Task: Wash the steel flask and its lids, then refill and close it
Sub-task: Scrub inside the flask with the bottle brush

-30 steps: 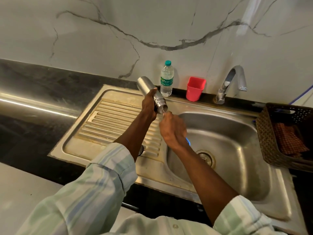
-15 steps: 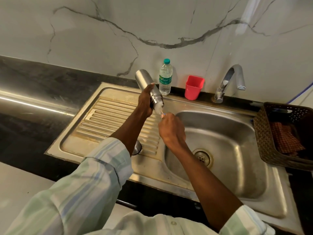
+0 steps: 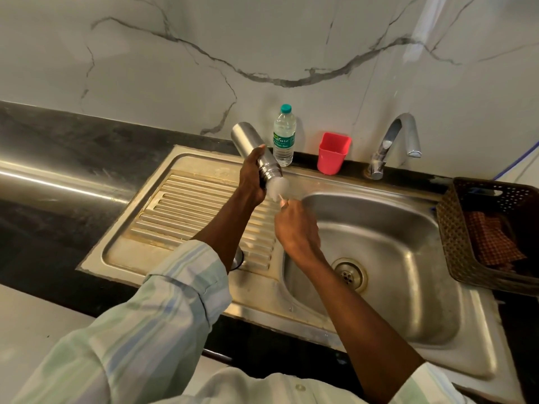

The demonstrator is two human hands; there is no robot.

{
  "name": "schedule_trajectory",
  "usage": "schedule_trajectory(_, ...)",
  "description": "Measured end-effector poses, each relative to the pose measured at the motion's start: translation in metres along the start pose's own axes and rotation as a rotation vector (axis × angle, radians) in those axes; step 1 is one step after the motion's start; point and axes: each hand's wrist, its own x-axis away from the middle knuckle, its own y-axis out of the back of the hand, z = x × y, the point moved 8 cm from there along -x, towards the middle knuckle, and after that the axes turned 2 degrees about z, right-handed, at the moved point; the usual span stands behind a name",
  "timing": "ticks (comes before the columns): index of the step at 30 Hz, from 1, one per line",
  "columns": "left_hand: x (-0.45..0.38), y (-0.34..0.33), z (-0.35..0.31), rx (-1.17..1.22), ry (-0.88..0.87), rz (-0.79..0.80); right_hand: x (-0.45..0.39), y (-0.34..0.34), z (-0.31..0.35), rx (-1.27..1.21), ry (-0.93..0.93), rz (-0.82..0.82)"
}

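Over the sink's drainboard (image 3: 186, 205), I am holding the steel flask (image 3: 254, 154) in my left grip (image 3: 252, 179), tilted, mouth pointing down-right; my right grip (image 3: 296, 225) is pinching a white bottle brush (image 3: 278, 189) at its mouth.

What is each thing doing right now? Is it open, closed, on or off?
Steel flask: open, tilted, held by left hand.
White bottle brush: at the flask's mouth, held by right hand.
Clear plastic water bottle: capped, upright.
Chrome tap: off.
Red plastic cup: upright.
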Motion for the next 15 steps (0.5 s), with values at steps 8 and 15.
schedule_trajectory(8, 0.007, -0.012, 0.014, -0.074, 0.086, 0.108, -0.007, 0.003, 0.003, 0.166, 0.089, -0.122)
schedule_trajectory(15, -0.001, 0.008, 0.006, -0.310, 0.126, -0.187, -0.005, -0.005, 0.000, 0.266, 0.155, -0.089)
